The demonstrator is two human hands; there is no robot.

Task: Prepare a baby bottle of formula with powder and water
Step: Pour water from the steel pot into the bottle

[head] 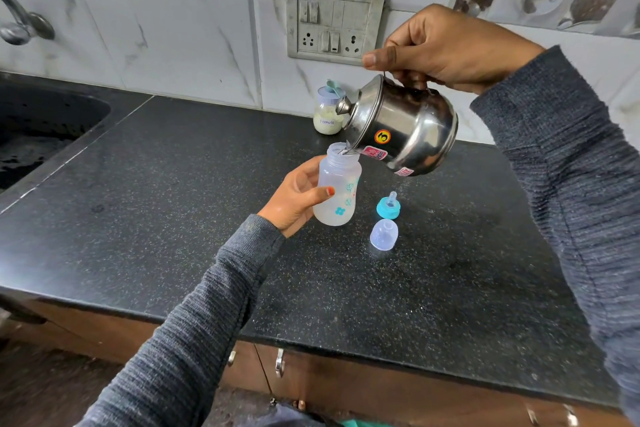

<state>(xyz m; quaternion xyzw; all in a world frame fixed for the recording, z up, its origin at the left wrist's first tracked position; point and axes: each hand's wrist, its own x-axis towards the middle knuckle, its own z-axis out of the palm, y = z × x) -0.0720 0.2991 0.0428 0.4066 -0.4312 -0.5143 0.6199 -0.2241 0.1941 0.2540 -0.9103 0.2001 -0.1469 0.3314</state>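
My left hand (pixel 298 199) grips a clear baby bottle (pixel 337 189) with teal flower prints, held open-topped just above the black counter (pixel 173 201). My right hand (pixel 446 49) holds a steel kettle (pixel 401 128) by its top handle, tipped left so its spout rests at the bottle's mouth. Cloudy liquid sits in the bottle's lower part. The teal nipple ring (pixel 388 206) and the clear cap (pixel 383 234) lie on the counter to the right of the bottle. A small jar labelled Formula (pixel 327 115), with a scoop on top, stands by the wall behind the kettle.
A dark sink (pixel 45 125) lies at the far left with a tap (pixel 20 21) above it. A switch and socket panel (pixel 334 24) is on the tiled wall. Cabinet handles (pixel 278 362) show under the counter's front edge.
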